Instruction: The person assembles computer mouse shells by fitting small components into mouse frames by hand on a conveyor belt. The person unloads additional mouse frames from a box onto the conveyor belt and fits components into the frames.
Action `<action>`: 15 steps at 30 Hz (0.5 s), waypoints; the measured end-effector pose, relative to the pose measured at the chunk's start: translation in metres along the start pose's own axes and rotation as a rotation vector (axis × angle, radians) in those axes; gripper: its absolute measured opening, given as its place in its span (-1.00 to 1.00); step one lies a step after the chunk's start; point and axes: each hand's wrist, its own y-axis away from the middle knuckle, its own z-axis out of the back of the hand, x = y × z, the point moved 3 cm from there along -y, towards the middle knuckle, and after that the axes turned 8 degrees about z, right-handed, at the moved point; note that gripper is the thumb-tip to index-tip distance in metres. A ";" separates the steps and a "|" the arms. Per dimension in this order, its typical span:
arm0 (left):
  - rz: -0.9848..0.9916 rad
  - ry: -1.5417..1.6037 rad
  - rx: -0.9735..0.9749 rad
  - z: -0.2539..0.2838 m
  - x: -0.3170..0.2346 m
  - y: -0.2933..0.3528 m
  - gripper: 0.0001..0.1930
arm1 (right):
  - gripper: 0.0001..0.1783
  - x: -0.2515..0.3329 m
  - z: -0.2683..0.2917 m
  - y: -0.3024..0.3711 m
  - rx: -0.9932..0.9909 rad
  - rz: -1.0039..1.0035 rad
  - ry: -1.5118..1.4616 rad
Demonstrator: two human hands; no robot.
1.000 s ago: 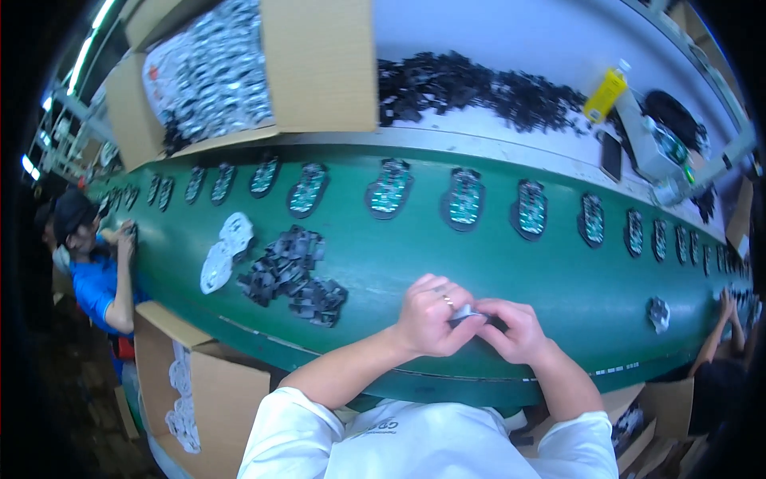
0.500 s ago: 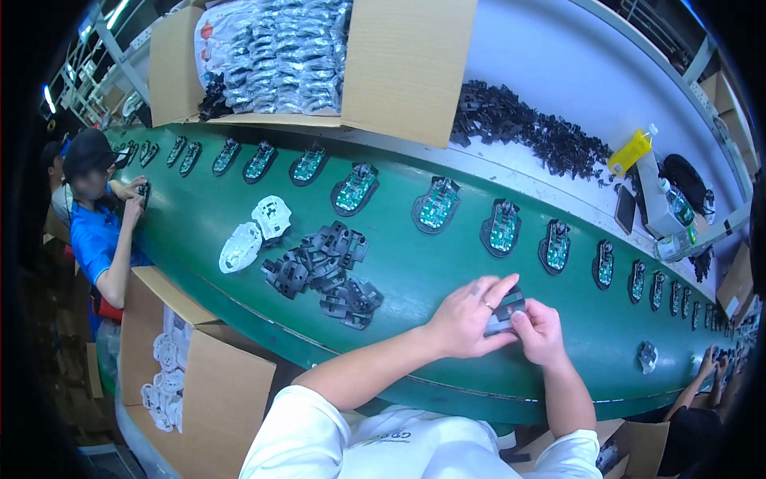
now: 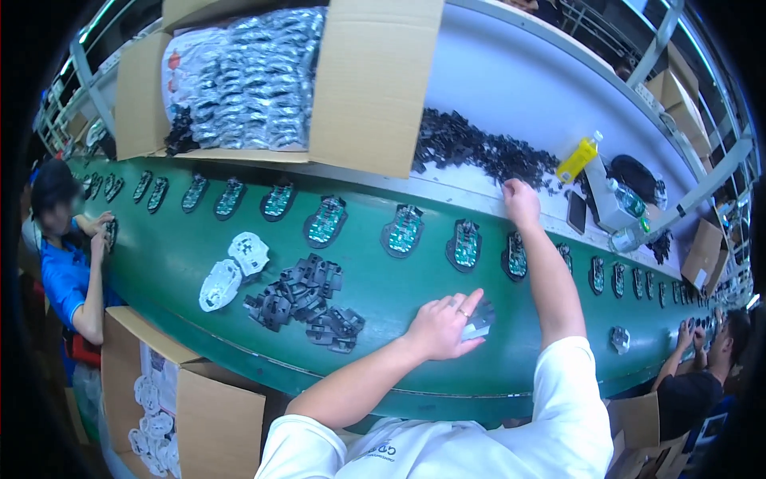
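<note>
My left hand [image 3: 441,328] is closed round a grey and white plastic shell piece [image 3: 479,321], low over the green conveyor belt [image 3: 383,327]. Beyond the belt, at the edge of a heap of small black plastic parts [image 3: 487,152], my right hand [image 3: 521,201] has its fingers drawn together in a pinch. Whatever lies between those fingertips is too small to make out. A row of black mouse bases with green circuit boards [image 3: 402,231] runs along the belt, partly hidden by my right forearm. Dark grey plastic pieces [image 3: 295,295] lie heaped left of my left hand, beside two white shells [image 3: 219,285].
A carton [image 3: 371,88] of silvery bagged items stands behind the belt. On the shelf are a yellow bottle [image 3: 578,158], a phone [image 3: 576,212] and clear bottles [image 3: 626,198]. An open carton [image 3: 219,423] holds white shells. Co-workers sit at far left [image 3: 64,271] and right [image 3: 694,391].
My right hand has let go of the plastic piece and moved forward to the black parts. The left hand keeps the piece. The view has shifted.
</note>
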 end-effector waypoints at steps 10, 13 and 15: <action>0.075 0.080 0.149 -0.025 -0.005 0.012 0.03 | -0.76 0.003 -0.049 -0.012 -0.004 -0.116 0.043; 0.065 0.066 0.178 -0.030 -0.010 0.008 0.06 | -0.64 -0.029 -0.036 -0.009 -0.098 -0.060 -0.012; 0.066 0.070 0.177 -0.033 -0.008 0.006 0.06 | -0.44 -0.045 -0.027 0.006 -0.303 0.120 -0.139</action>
